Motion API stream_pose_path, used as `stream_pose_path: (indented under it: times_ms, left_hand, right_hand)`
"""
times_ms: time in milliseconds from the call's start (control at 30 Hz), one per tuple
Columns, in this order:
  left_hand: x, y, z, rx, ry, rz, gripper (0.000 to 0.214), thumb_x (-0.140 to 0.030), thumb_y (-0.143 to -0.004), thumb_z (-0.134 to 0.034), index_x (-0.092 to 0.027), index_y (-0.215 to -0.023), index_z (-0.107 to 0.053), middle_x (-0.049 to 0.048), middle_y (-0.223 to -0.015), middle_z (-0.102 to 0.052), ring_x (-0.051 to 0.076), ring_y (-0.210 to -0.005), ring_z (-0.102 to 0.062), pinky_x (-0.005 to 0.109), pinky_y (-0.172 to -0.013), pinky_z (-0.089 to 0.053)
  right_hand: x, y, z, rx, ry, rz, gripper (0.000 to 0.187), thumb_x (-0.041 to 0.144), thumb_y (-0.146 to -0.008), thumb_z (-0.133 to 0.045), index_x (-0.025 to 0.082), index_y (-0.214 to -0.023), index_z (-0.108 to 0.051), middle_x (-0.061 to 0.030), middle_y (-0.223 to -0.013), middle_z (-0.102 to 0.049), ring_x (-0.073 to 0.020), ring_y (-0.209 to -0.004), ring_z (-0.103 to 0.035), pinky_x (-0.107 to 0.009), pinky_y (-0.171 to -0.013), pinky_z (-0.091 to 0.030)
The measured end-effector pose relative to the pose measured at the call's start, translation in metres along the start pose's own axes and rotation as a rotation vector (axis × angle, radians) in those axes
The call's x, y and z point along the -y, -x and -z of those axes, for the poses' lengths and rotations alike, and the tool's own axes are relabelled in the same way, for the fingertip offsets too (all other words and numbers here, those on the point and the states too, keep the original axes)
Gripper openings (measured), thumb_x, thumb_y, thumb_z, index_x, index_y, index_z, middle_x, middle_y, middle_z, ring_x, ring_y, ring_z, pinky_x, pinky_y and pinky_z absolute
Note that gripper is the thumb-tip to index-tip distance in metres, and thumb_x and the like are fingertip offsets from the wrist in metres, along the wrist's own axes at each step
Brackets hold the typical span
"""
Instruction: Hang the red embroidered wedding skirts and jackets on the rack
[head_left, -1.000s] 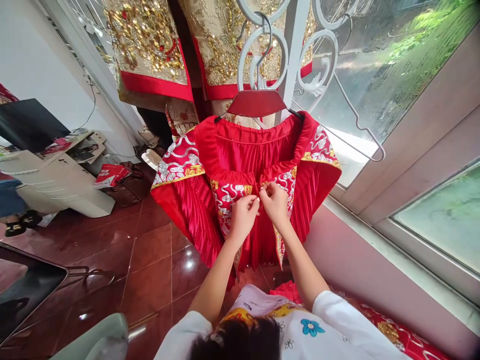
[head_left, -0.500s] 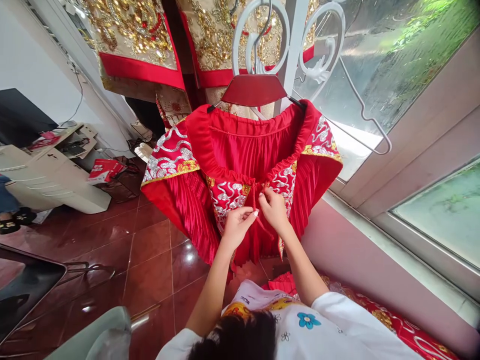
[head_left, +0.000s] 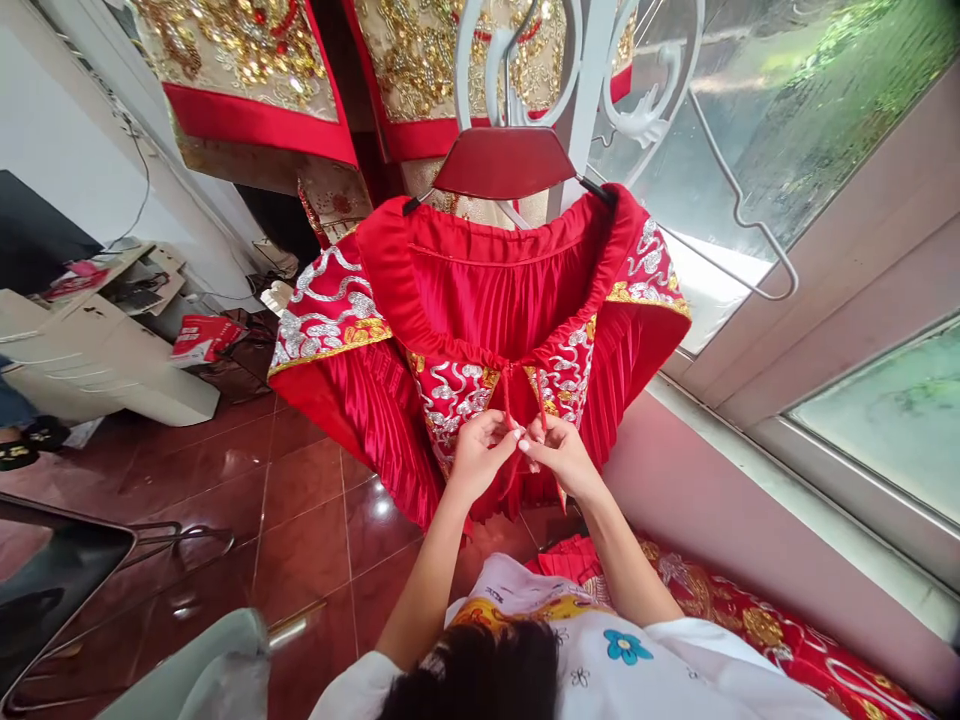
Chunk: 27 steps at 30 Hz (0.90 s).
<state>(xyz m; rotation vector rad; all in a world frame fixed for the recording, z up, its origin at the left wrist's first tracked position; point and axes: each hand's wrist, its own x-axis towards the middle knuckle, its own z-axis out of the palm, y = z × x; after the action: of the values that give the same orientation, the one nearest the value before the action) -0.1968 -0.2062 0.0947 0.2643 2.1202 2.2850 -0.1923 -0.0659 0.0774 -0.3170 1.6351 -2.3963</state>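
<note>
A red pleated skirt (head_left: 510,300) with silver and gold embroidery hangs by its waistband from a dark red hanger (head_left: 506,162). Two thin red drawstrings (head_left: 507,392) come down from the front of the gathered waistband. My left hand (head_left: 484,450) pinches one string between thumb and fingers. Close beside it, my right hand (head_left: 561,452) pinches the other string, with the fingertips of both hands nearly touching. The strings' lower ends are mostly hidden behind my hands.
Gold-beaded garments with red hems (head_left: 255,110) hang behind the skirt. A white scrolled rack (head_left: 589,100) and a bare wire hanger (head_left: 750,225) stand by the window. Red embroidered cloth (head_left: 757,625) lies low at right, a pale desk (head_left: 112,350) at left.
My right hand has moved down from the waistband beside my left hand, drawing its string straight. The view has shifted slightly.
</note>
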Motion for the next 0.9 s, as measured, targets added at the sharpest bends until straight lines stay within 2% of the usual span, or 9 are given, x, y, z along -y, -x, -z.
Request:
stream_pose_path:
  times_ms: [100,167,300,400,467,533,633,767,900]
  left_hand:
    - [0.000,0.002,0.000,0.047,0.054,0.035,0.025,-0.035,-0.071,-0.068,-0.015,-0.077,-0.055,0.0038,-0.080,-0.064,0.013,-0.076,-0.062,0.024,-0.073,-0.051]
    - [-0.001,0.005,0.001,0.107,0.114,0.108,0.029,-0.041,-0.074,-0.066,-0.016,-0.083,-0.052,0.0040,-0.086,-0.064,0.013,-0.073,-0.062,0.025,-0.068,-0.052]
    - [-0.002,0.009,0.011,0.245,0.108,0.216,0.032,-0.044,-0.077,-0.064,-0.016,-0.088,-0.052,0.0000,-0.074,-0.062,0.005,-0.046,-0.048,0.018,-0.045,-0.039]
    - [-0.003,0.012,0.021,0.309,0.092,0.233,0.027,-0.039,-0.079,-0.062,-0.013,-0.081,-0.059,0.0011,-0.062,-0.061,0.005,-0.044,-0.044,0.017,-0.043,-0.034]
    - [-0.005,0.015,0.026,0.340,0.165,0.251,0.025,-0.037,-0.079,-0.061,-0.012,-0.075,-0.062,0.0016,-0.058,-0.059,0.006,-0.044,-0.046,0.018,-0.044,-0.035]
    - [-0.007,0.018,0.028,0.363,0.243,0.259,0.023,-0.035,-0.077,-0.061,-0.013,-0.077,-0.066,0.0017,-0.058,-0.059,0.008,-0.044,-0.048,0.020,-0.046,-0.038]
    - [-0.011,0.020,0.025,0.308,0.192,0.173,0.024,-0.033,-0.077,-0.061,-0.014,-0.088,-0.070,0.0051,-0.072,-0.061,0.011,-0.057,-0.055,0.022,-0.051,-0.046]
    - [-0.012,0.018,0.015,0.119,-0.133,-0.070,0.023,-0.030,-0.080,-0.060,-0.016,-0.096,-0.071,0.0081,-0.099,-0.056,0.014,-0.082,-0.058,0.022,-0.063,-0.051]
    - [-0.007,0.014,0.010,0.010,-0.444,-0.284,0.022,-0.026,-0.084,-0.057,-0.018,-0.102,-0.067,0.0080,-0.106,-0.056,0.016,-0.095,-0.059,0.027,-0.077,-0.054]
  right_hand:
    - [0.001,0.002,-0.002,-0.002,-0.040,-0.018,0.042,0.033,-0.063,-0.078,0.019,-0.068,-0.038,0.0090,-0.051,-0.050,-0.0027,-0.034,-0.036,-0.015,-0.033,-0.022]
    - [0.005,0.003,-0.002,-0.023,-0.045,-0.023,0.039,0.035,-0.065,-0.076,0.019,-0.071,-0.040,0.0074,-0.054,-0.054,-0.0019,-0.032,-0.033,-0.015,-0.031,-0.018]
    - [0.012,0.002,-0.002,-0.092,-0.066,0.028,0.038,0.035,-0.065,-0.076,0.019,-0.074,-0.043,0.0066,-0.058,-0.057,-0.0013,-0.033,-0.031,-0.016,-0.031,-0.018]
    - [0.013,0.002,-0.002,-0.120,-0.065,0.074,0.031,0.033,-0.067,-0.075,0.019,-0.077,-0.049,0.0069,-0.059,-0.057,-0.0008,-0.033,-0.030,-0.016,-0.032,-0.018]
    - [0.010,0.002,-0.001,-0.142,-0.028,0.090,0.027,0.033,-0.067,-0.074,0.018,-0.079,-0.055,0.0064,-0.058,-0.056,-0.0013,-0.033,-0.030,-0.017,-0.032,-0.020]
    - [0.006,0.002,-0.001,-0.181,0.018,0.103,0.025,0.034,-0.066,-0.075,0.018,-0.078,-0.061,0.0055,-0.055,-0.055,-0.0025,-0.034,-0.032,-0.018,-0.033,-0.022]
    - [-0.001,0.003,-0.001,-0.225,0.090,0.120,0.022,0.036,-0.067,-0.075,0.017,-0.075,-0.067,0.0042,-0.048,-0.052,-0.0049,-0.035,-0.036,-0.020,-0.035,-0.025]
    - [0.000,0.005,-0.002,-0.217,0.135,0.102,0.022,0.035,-0.064,-0.077,0.016,-0.072,-0.069,0.0045,-0.043,-0.049,-0.0053,-0.035,-0.035,-0.020,-0.036,-0.025]
    - [0.004,0.007,-0.001,-0.194,0.137,0.045,0.025,0.032,-0.057,-0.081,0.014,-0.072,-0.069,0.0042,-0.043,-0.052,-0.0048,-0.035,-0.036,-0.018,-0.035,-0.025]
